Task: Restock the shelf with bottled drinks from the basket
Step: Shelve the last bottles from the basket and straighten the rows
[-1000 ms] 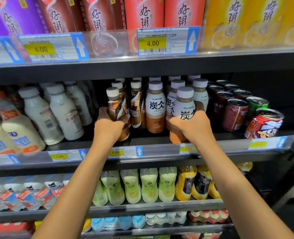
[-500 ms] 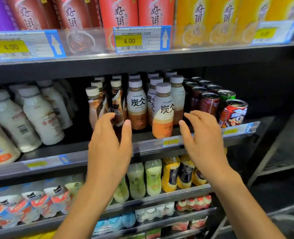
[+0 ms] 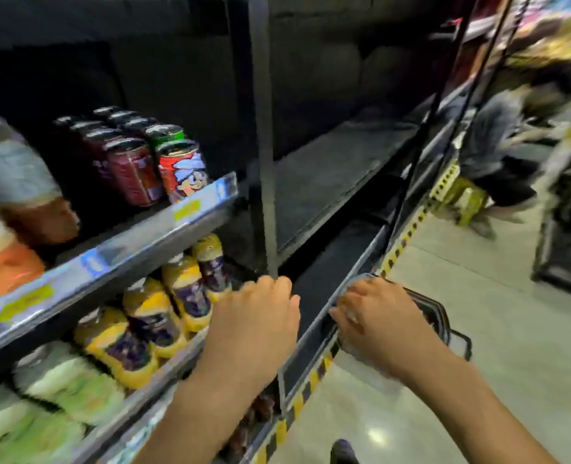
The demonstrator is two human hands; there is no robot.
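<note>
The view is blurred. My left hand (image 3: pixel 257 324) and my right hand (image 3: pixel 376 316) hang low in front of the shelf unit, fingers loosely curled, holding nothing. A black basket (image 3: pixel 439 318) stands on the floor just behind my right hand, which hides most of it; I cannot see what it holds. The brown-and-white bottled drinks (image 3: pixel 19 185) stand on the shelf (image 3: pixel 163 229) at the far left, well away from both hands.
Red cans (image 3: pixel 133 170) and a cartoon can (image 3: pixel 183 172) fill the shelf's right end. Yellow bottles (image 3: pixel 185 291) and green bottles (image 3: pixel 66 380) sit below. A dark bare shelf bay (image 3: pixel 327 169) lies right. A person (image 3: pixel 498 145) crouches far right on the pale floor (image 3: pixel 498 346).
My hands let go of the bottles set on the shelf and dropped, empty. The view swung right and down, bringing the bare bay, the floor and the basket into sight.
</note>
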